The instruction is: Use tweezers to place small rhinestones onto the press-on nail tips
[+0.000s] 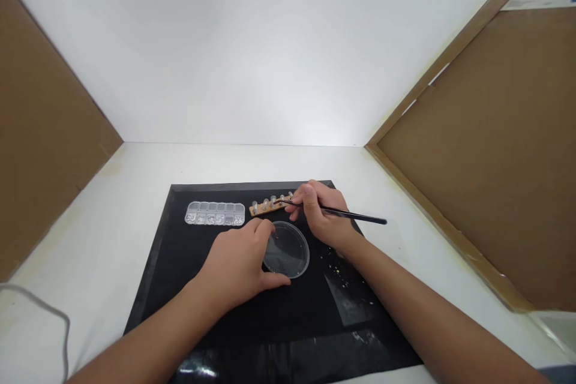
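My left hand (243, 258) grips the left side of a clear, shallow round dish (290, 250), with its fingers at the far rim and its thumb along the near rim. A few tiny specks lie in the dish. Pinched in my right hand (319, 210) is a thin brush (355, 215) with a black handle. Its tip points left, over a narrow wooden strip (257, 211) bearing several small clear upright pieces, which look like nail tips. I cannot tell whether the brush touches them. My right fingers cover the strip's right end.
Left of the strip lies a clear compartment box (215, 214) with small shiny bits in its near row. Loose flecks (339, 270) and a transparent sheet (348, 300) lie on the black mat (180, 288). Brown panels (495, 150) stand at both sides; a grey cable (45, 306) runs at left.
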`<move>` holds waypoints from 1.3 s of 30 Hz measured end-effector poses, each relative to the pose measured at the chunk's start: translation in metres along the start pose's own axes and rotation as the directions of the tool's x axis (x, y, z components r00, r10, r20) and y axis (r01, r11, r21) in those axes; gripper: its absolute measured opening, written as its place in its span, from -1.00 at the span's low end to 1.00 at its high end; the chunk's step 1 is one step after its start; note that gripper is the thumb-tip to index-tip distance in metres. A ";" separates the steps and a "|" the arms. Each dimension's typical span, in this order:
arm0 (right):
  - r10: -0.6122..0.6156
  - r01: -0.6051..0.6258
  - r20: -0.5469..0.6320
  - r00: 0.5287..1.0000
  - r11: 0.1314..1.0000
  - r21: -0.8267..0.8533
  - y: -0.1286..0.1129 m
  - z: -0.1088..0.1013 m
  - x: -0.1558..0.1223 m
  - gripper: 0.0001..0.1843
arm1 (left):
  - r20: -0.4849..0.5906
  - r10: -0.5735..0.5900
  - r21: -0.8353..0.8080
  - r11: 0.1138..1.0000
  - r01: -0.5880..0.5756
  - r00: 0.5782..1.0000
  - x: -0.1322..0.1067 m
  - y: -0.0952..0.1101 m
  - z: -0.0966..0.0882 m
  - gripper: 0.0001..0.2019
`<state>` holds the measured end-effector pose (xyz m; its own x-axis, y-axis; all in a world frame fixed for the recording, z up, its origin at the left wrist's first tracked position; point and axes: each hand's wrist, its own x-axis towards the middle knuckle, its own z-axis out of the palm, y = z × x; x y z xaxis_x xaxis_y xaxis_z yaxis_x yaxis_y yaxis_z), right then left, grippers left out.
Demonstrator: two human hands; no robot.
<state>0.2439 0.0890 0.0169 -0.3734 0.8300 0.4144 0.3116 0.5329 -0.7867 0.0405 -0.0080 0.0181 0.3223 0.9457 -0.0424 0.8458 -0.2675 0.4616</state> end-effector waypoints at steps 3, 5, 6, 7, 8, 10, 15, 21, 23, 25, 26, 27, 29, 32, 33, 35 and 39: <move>0.004 -0.002 0.029 1.000 0.998 -0.062 -0.008 0.007 0.002 -0.42 | -0.008 0.006 -0.001 1.000 -0.006 1.000 0.000 0.001 0.000 -0.40; -0.002 0.006 0.040 0.999 0.996 -0.093 -0.011 0.010 0.003 -0.41 | -0.010 0.007 -0.001 1.000 -0.007 1.000 0.000 0.001 0.001 -0.40; -0.005 0.009 0.041 0.999 0.995 -0.099 -0.012 0.011 0.003 -0.41 | -0.009 0.006 -0.001 1.000 -0.006 1.000 0.001 0.001 0.001 -0.40; -0.006 0.011 0.044 0.999 0.995 -0.103 -0.012 0.012 0.004 -0.41 | -0.008 0.004 -0.001 1.000 -0.004 1.000 0.001 0.001 0.001 -0.40; -0.004 0.009 0.046 0.999 0.995 -0.104 -0.012 0.012 0.004 -0.41 | -0.004 0.002 -0.002 1.000 -0.002 1.000 0.001 0.001 0.001 -0.40; -0.004 0.009 0.049 0.999 0.995 -0.104 -0.012 0.012 0.004 -0.43 | 0.005 0.000 -0.001 1.000 0.000 1.000 0.001 0.001 0.000 -0.40; -0.028 0.034 0.066 0.997 0.994 -0.101 -0.010 0.013 0.004 -0.43 | 0.008 -0.005 0.000 1.000 0.005 1.000 0.001 0.002 0.000 -0.35; -0.028 0.036 0.078 0.997 0.994 -0.108 -0.008 0.015 0.004 -0.43 | 0.009 -0.017 -0.010 1.000 0.017 1.000 0.002 0.002 0.001 -0.36; -0.032 0.041 0.084 0.996 0.993 -0.109 -0.008 0.014 0.004 -0.44 | 0.010 -0.017 -0.012 1.000 0.017 1.000 0.002 0.001 0.001 -0.35; -0.042 0.052 0.091 0.995 0.992 -0.112 -0.008 0.014 0.004 -0.45 | 0.008 -0.012 -0.012 1.000 0.012 1.000 0.002 0.001 0.001 -0.35; -0.047 0.057 0.092 0.995 0.992 -0.116 -0.008 0.014 0.003 -0.45 | 0.006 -0.008 -0.012 1.000 0.008 1.000 0.002 0.001 0.001 -0.35; -0.049 0.060 0.091 0.995 0.991 -0.120 -0.008 0.014 0.003 -0.45 | 0.003 -0.004 -0.012 1.000 0.004 1.000 0.002 0.001 0.001 -0.35; -0.045 0.056 0.087 0.995 0.990 -0.128 -0.007 0.014 0.003 -0.45 | 0.004 -0.002 -0.010 1.000 0.002 1.000 0.003 0.002 0.000 -0.34; -0.048 0.059 0.087 0.995 0.990 -0.130 -0.007 0.014 0.003 -0.45 | 0.013 -0.009 -0.009 1.000 0.009 1.000 0.003 0.002 0.000 -0.33; -0.052 0.064 0.088 0.995 0.989 -0.131 -0.006 0.014 0.002 -0.45 | 0.013 -0.010 -0.010 1.000 0.010 1.000 0.003 0.002 0.000 -0.33; -0.061 0.073 0.091 0.994 0.988 -0.136 -0.006 0.012 0.002 -0.45 | 0.013 -0.012 -0.011 1.000 0.012 1.000 0.003 0.002 0.001 -0.33; -0.081 0.097 0.111 0.990 0.983 -0.155 -0.005 0.009 0.001 -0.46 | 0.011 -0.011 -0.020 1.000 0.012 1.000 0.003 0.002 0.001 -0.34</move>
<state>0.2343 0.0855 0.0175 -0.4923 0.7608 0.4228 0.4051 0.6302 -0.6624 0.0433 -0.0058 0.0182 0.3172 0.9466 -0.0574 0.8409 -0.2527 0.4786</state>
